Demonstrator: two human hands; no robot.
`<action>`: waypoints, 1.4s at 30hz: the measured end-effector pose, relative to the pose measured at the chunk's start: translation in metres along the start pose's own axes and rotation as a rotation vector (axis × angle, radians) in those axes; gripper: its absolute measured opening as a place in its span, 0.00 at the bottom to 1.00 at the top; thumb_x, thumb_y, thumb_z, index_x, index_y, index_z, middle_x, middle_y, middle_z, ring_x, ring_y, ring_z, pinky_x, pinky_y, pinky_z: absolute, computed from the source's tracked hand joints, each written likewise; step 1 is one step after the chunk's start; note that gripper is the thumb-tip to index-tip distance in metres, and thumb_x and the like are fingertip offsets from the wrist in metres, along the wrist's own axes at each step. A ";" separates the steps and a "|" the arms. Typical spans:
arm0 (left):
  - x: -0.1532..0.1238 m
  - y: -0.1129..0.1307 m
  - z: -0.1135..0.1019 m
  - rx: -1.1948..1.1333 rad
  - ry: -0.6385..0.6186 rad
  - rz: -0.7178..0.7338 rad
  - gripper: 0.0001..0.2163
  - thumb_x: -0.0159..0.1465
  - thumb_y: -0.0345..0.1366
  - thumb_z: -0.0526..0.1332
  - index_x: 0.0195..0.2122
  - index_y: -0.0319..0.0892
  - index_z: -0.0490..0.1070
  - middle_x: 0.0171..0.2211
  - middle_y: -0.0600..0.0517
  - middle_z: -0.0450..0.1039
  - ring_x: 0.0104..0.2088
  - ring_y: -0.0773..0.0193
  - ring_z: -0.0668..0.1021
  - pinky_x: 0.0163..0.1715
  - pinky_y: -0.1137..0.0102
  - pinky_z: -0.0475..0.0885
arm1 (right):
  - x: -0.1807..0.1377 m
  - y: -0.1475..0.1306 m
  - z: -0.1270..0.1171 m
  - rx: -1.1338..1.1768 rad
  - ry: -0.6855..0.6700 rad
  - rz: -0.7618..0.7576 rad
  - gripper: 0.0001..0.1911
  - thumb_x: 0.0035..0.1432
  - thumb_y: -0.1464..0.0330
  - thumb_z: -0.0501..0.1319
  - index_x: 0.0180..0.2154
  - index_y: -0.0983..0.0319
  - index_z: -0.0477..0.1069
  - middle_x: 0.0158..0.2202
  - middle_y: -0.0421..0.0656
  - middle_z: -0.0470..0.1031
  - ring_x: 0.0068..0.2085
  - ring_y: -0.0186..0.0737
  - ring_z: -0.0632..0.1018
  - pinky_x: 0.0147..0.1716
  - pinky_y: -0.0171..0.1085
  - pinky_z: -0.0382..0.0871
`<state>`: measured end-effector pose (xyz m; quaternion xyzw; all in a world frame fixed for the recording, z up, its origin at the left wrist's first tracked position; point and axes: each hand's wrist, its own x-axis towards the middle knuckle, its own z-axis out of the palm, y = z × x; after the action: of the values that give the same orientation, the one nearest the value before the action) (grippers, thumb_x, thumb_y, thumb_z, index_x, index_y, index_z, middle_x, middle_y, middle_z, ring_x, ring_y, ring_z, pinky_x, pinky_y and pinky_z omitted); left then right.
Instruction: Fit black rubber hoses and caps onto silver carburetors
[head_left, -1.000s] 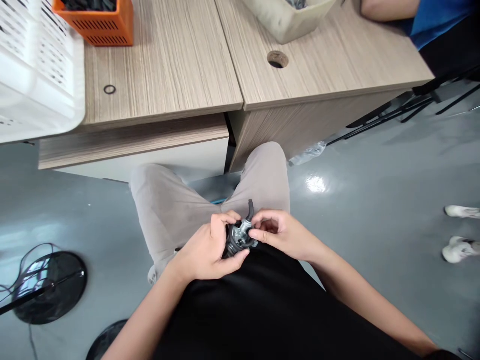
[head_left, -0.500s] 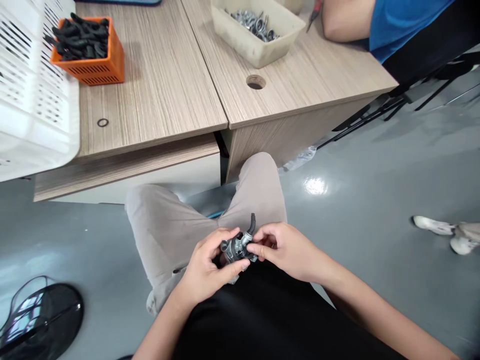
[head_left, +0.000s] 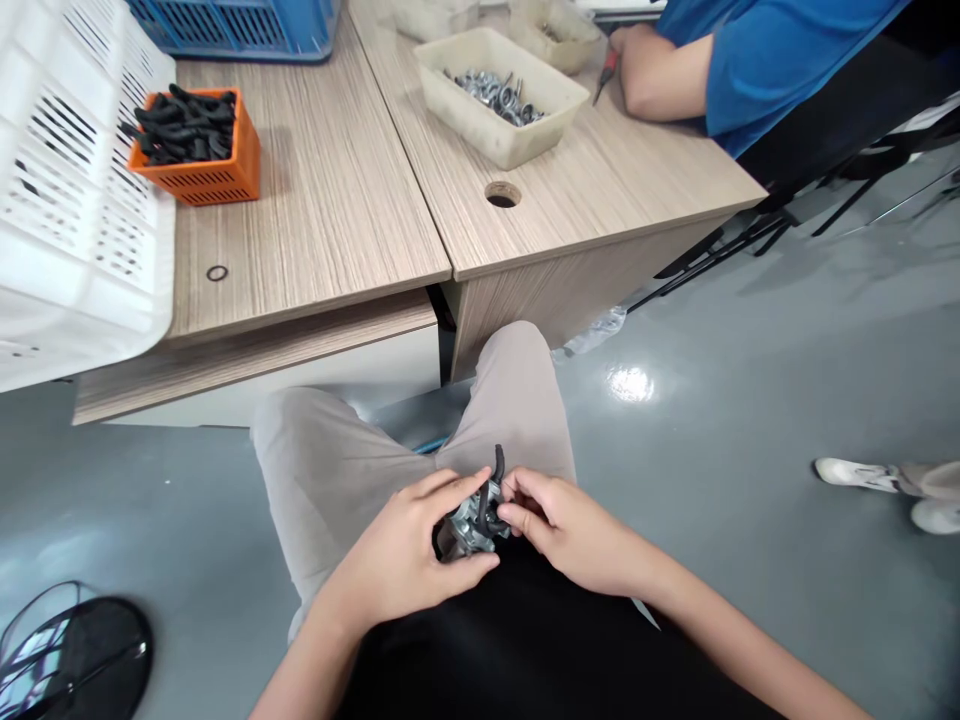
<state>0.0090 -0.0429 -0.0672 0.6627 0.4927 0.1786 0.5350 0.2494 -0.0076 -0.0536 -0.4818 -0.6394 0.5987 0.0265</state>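
Observation:
Above my lap, my left hand (head_left: 420, 545) is wrapped around a small metal carburetor (head_left: 469, 528), with the thumb below it and the fingers along its top. A short black rubber hose (head_left: 499, 462) sticks up from the carburetor, curving at its upper end. My right hand (head_left: 559, 520) is closed in a pinch at the carburetor's right side, thumb and index finger against a dark part there. The fingertips hide exactly what they grip.
On the desk stand an orange basket (head_left: 196, 187) of black rubber hoses, a white crate (head_left: 82, 290), a blue crate (head_left: 232, 30) and a cream bin (head_left: 499, 140) of metal parts. A black ring (head_left: 217, 273) lies near the edge. A co-worker's arm (head_left: 667, 80) rests at the right, beside a red-handled tool (head_left: 607, 68).
The carburetor has turned in my left hand, so its hose sits differently. My right fingers stay at its right side. The view has shifted up, bringing more of the far desk into sight.

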 end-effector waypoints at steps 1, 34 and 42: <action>0.002 0.005 0.000 0.035 -0.010 -0.007 0.35 0.62 0.40 0.70 0.71 0.53 0.65 0.55 0.48 0.77 0.51 0.52 0.81 0.58 0.54 0.78 | -0.002 0.003 0.001 -0.056 0.015 -0.025 0.08 0.75 0.64 0.55 0.40 0.59 0.64 0.34 0.39 0.76 0.33 0.36 0.75 0.34 0.35 0.66; 0.019 -0.059 0.017 -0.268 -0.024 0.022 0.24 0.76 0.41 0.54 0.71 0.48 0.65 0.64 0.44 0.71 0.67 0.51 0.70 0.72 0.52 0.61 | 0.025 0.041 0.032 0.077 0.157 -0.232 0.24 0.77 0.58 0.51 0.28 0.61 0.53 0.26 0.37 0.57 0.29 0.32 0.60 0.31 0.36 0.54; 0.014 -0.063 0.017 -0.325 -0.031 0.048 0.24 0.75 0.40 0.53 0.72 0.49 0.64 0.60 0.45 0.72 0.64 0.53 0.73 0.69 0.54 0.63 | 0.026 0.046 0.034 0.146 0.128 -0.273 0.24 0.77 0.56 0.51 0.28 0.61 0.54 0.26 0.37 0.56 0.29 0.32 0.60 0.30 0.35 0.54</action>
<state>-0.0007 -0.0434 -0.1329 0.5815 0.4331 0.2585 0.6383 0.2418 -0.0245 -0.1136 -0.4244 -0.6508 0.6023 0.1834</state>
